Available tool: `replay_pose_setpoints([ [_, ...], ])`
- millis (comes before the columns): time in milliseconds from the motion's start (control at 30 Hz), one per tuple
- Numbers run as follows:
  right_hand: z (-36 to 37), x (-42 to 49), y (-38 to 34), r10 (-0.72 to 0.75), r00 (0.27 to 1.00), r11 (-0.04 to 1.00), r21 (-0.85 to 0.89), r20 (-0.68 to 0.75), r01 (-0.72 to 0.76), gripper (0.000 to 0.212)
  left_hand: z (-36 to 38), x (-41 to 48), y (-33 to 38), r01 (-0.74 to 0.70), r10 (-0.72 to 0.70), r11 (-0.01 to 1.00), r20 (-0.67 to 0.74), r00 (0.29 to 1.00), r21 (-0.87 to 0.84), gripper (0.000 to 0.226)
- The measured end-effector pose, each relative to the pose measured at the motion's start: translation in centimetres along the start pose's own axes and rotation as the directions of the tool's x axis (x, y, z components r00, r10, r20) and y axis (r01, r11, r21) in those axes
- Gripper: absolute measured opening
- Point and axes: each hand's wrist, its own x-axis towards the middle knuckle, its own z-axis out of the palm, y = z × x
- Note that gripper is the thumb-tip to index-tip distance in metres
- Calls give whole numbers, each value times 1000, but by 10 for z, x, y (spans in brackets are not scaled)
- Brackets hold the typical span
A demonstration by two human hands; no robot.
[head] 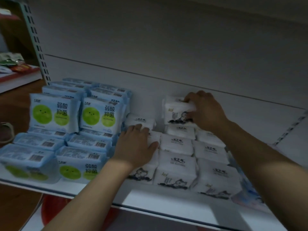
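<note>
Both hands are working on the shelf (166, 195) right now. The right hand (205, 110) is reaching to the back, at about two o'clock from the middle of the shelf, and it is gripping a white pack (175, 112): fingers are curling over the pack's top edge and the thumb is pressing in at its lower right side. That pack is standing upright on top of the rearmost of the white packs (176, 144), close to the back panel (166, 47), with its printed face turned toward the camera. The left hand (135, 145) is lying flat at about eight o'clock from the right one, fingers fairly straight and thumb spreading out to the right; it is resting palm-down on the left column of those white packs and is not clasping anything. The white packs are sitting in tight rows, touching one another, from the shelf's front lip back toward the panel. At nine o'clock from the left hand, blue packs (55, 112) with green circles are standing and lying in stacks, just beside the white ones. At ten o'clock, a neighbouring shelf (18, 77) is showing some blurred packets.
</note>
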Motion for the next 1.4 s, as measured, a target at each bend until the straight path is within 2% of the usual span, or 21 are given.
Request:
replay_pose_setpoints([
  [100, -4, -22, 23, 67, 998, 998, 17, 7, -67, 45, 0, 17, 1, 48, -48, 999, -31, 998, 3, 61],
  [233, 5, -39, 42, 128, 991, 988, 88, -23, -126, 44, 4, 38, 11, 124, -122, 992, 60, 991, -27, 64],
  [367, 15, -47, 58, 165, 985, 980, 122, -51, -158, 42, 17, 52, 23, 176, -181, 983, 93, 979, 56, 59],
  [467, 20, -51, 72, 180, 982, 974, 148, -60, -170, 43, 20, 59, 31, 211, -219, 972, 68, 973, 106, 52],
  [567, 25, -55, 86, 215, 973, 960, 200, -80, -196, 44, 21, 62, 39, 152, -153, 986, 9, 988, 70, 52],
  [667, 29, -58, 92, 236, 969, 945, 248, -73, -211, 45, 23, 61, 43, 71, -71, 996, 8, 997, -57, 58],
  [733, 31, -58, 92, 223, 973, 947, 252, -66, -200, 44, 21, 60, 43, 39, -38, 990, 9, 999, -138, 62],
  [833, 31, -58, 90, 202, 977, 955, 232, -62, -183, 45, 18, 55, 36, 30, -23, 975, 35, 999, -219, 55],
  [933, 26, -53, 84, 200, 975, 958, 230, -97, -173, 44, 15, 50, 27, 5, -5, 967, 2, 1000, -255, 53],
  [1067, 23, -30, 51, 142, 982, 951, 294, -127, -100, 39, 10, 35, 17, 40, -53, 983, -71, 996, -177, 48],
  [1133, 28, -13, 27, 91, 988, 947, 316, -122, -48, 38, 8, 23, 16, 84, -90, 994, -89, 992, -74, 44],
  [1267, 48, 10, -12, -12, 998, 952, 305, -64, 31, 37, 8, 0, 16, 181, -182, 982, 12, 983, 56, 54],
  [1400, 63, 10, -26, 5, 1000, 958, 287, -30, 4, 36, 13, -6, 15, 187, -187, 982, 18, 982, 26, 56],
])
